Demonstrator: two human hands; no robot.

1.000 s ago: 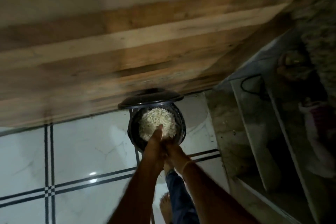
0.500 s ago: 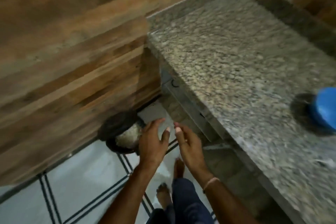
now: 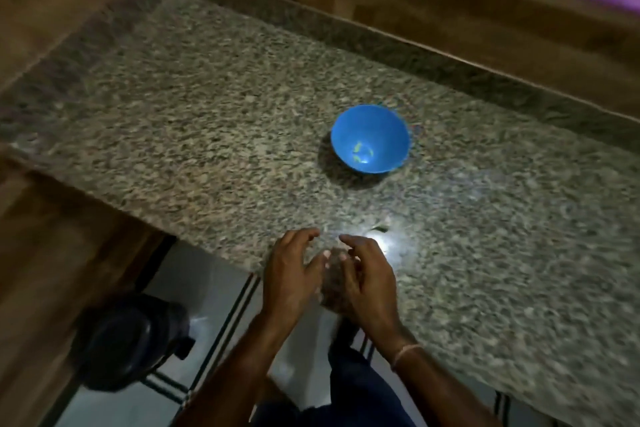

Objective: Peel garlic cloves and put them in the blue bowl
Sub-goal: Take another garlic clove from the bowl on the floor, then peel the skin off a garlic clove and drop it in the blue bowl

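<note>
Head view: on the granite table (image 3: 207, 114) the bowl (image 3: 370, 128) is set upright. The left hand (image 3: 291, 274) and right hand (image 3: 367, 277) are held close together at 6 o'clock from it, over the table's near edge, each grip half curled, nothing seen held.

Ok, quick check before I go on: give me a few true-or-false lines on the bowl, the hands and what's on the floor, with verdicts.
1. The blue bowl stands upright on the granite counter. True.
2. The left hand grips the bowl's rim. False: both hands are at the counter's near edge, well apart from the bowl.
3. A dark container sits on the floor, to the left, below the counter. True.
4. The thin band is on the left wrist. False: it is on the wrist of the right hand.
5. The hands are close together, fingers loosely curled. True.
</note>
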